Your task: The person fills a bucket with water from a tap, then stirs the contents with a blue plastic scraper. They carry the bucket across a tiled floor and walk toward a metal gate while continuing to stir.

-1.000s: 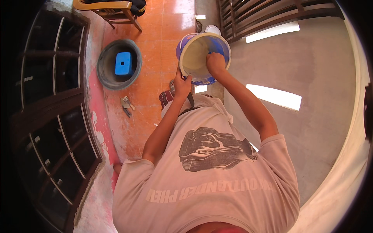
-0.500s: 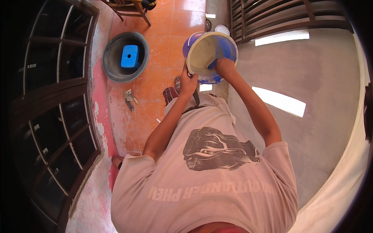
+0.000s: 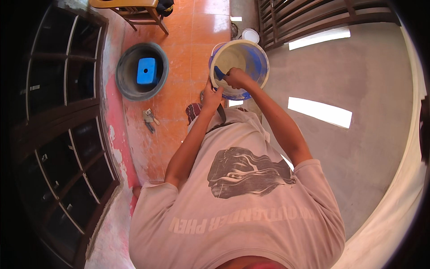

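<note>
A blue bucket (image 3: 254, 60) with a pale rim is tilted so that its mouth faces me. Its inner wall is coated with a pale, greyish-yellow smear. My left hand (image 3: 212, 97) grips the rim at its near left side. A dark strip (image 3: 221, 114) sticks out below that hand, and its kind is unclear. Inside the bucket's mouth, my right hand (image 3: 239, 79) is closed on a blue flat tool (image 3: 219, 72), its tip by the left inner wall. My fingers cover part of this tool, so its exact kind does not show.
A dark round tub (image 3: 123, 85) with a blue block-shaped piece (image 3: 146, 71) in it stands on the orange tiles. Scrapers (image 3: 150, 120) lie nearer me. A wooden chair (image 3: 154, 20) stands at the far left, a white lid (image 3: 250, 35) behind the bucket. Windows (image 3: 58, 85) line the left wall.
My right hand has moved left with the blue tool, from the middle of the bucket toward its left wall. The bucket's mouth has turned slightly more toward me.
</note>
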`<state>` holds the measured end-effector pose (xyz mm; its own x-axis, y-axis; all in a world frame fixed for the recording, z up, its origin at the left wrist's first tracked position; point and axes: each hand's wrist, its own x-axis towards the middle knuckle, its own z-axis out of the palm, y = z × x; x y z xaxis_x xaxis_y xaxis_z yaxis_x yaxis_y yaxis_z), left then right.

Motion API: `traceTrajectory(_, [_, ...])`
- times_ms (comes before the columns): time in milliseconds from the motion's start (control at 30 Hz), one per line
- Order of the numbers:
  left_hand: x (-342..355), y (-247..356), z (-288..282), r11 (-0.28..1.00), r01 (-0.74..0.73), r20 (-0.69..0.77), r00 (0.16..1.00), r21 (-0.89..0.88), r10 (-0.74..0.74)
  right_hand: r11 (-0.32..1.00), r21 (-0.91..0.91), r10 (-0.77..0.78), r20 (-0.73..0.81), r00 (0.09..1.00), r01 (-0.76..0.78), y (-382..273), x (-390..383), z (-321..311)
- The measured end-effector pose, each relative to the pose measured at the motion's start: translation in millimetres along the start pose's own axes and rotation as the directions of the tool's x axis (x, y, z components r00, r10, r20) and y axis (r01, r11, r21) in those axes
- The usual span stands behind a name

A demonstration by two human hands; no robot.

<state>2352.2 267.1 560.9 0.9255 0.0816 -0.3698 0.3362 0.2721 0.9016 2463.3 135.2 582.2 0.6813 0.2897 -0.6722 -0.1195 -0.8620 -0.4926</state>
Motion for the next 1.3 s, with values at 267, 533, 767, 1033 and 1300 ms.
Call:
traceTrajectory(267, [-12.0,12.4,-1.3,0.992,0.125,0.012,0.992,-0.028,-0.125,0.948,0.299,0.149,-0.104,0.983,-0.112,-9.1,11.8,-18.5])
traceTrajectory(533, [-10.4,14.3,4.6,0.988,0.148,0.049,0.988,-0.050,-0.145,0.953,0.253,0.231,-0.257,0.938,-0.166,3.8,9.1,-29.2])
traceTrajectory(767, [-7.6,10.6,10.1,0.987,0.150,0.077,0.986,-0.055,-0.145,0.875,0.448,0.336,-0.292,0.896,-0.183,11.2,0.3,-27.4])
traceTrajectory(1033, [-9.5,17.8,17.0,0.979,0.200,0.071,0.977,0.029,-0.202,0.971,0.160,0.227,-0.361,0.904,-0.180,33.2,-2.4,-12.8])
traceTrajectory(1300, [-8.2,19.4,21.1,0.987,0.163,0.038,0.986,0.007,-0.163,0.518,0.830,0.406,-0.024,0.914,-0.209,53.7,-17.8,-9.3])
